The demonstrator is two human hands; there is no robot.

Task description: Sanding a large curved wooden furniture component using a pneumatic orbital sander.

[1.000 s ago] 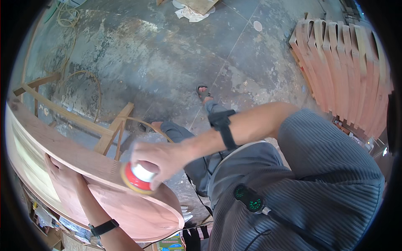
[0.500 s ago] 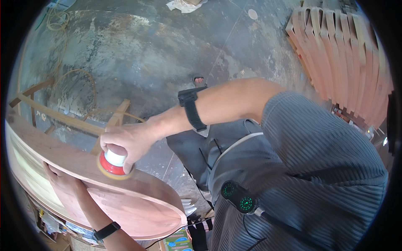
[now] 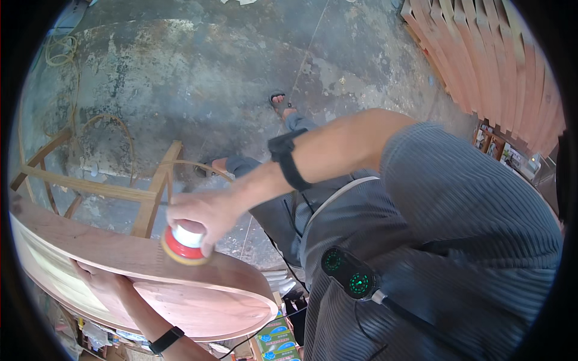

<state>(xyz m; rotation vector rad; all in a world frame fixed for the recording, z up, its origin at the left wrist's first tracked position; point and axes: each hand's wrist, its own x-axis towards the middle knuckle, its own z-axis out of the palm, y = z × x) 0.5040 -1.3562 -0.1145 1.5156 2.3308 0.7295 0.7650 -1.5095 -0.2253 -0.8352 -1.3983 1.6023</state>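
Observation:
My right hand [image 3: 201,215] is closed around a round palm sander [image 3: 185,245] with a white top, a red body and a yellowish pad. The pad rests on the broad edge of a curved, pinkish wooden piece [image 3: 235,275], which has a rounded end. Just below that edge, my left hand [image 3: 103,281] holds the piece from its hollow inner side, fingers up against the rim and partly hidden. A tan hose [image 3: 195,163] runs behind my right wrist; where it joins the sander is hidden.
A wooden trestle frame [image 3: 108,185] stands behind the piece. Stacked curved wooden parts [image 3: 490,66] rise at the far right. A green box [image 3: 278,340] sits below the rounded end, with a thin black cable [image 3: 259,334] beside it. More tan hose [image 3: 77,78] lies on the worn floor.
My right hand and the sander have slid right along the edge, toward the rounded end. My left hand stays at the rim. The whole view has shifted slightly, and my feet show more.

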